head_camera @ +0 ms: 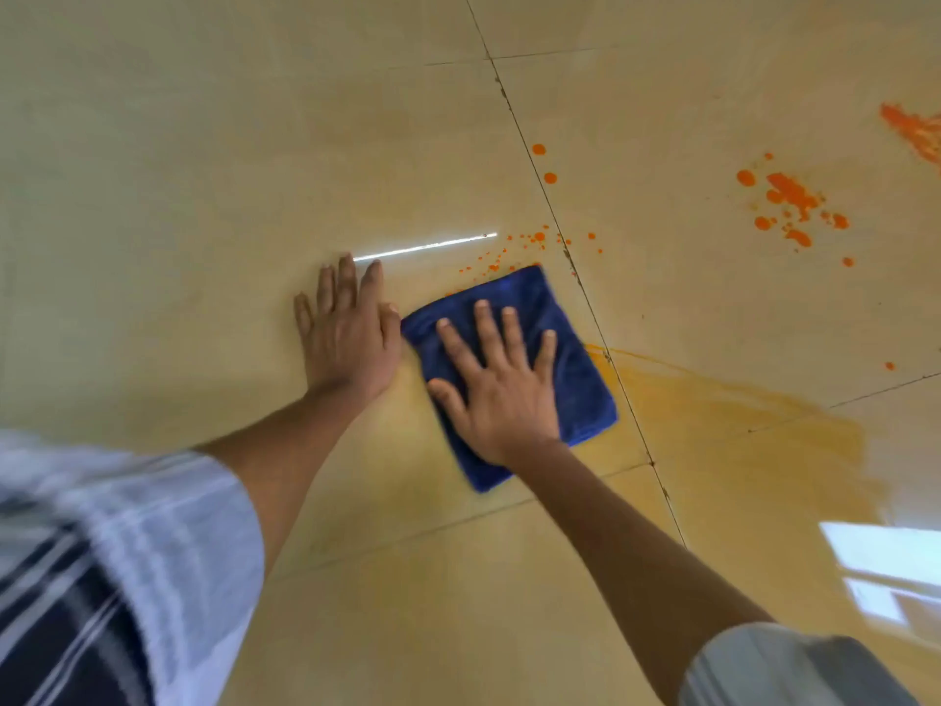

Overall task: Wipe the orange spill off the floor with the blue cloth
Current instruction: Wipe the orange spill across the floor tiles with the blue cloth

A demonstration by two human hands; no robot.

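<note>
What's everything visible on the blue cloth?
The blue cloth is a dark blue, plush, towel-like rectangle, apparently folded, lying flat on the tan tiled floor and turned at an angle. The right hand presses on it, fingers spread. The left hand rests on the floor beside its left corner. Small orange droplets lie just beyond its far edge.

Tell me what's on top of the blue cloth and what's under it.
The right hand lies flat on the blue cloth, fingers spread. The cloth lies on the tiled floor; any orange spill beneath it is covered. Orange drops show just beyond its far edge.
</note>
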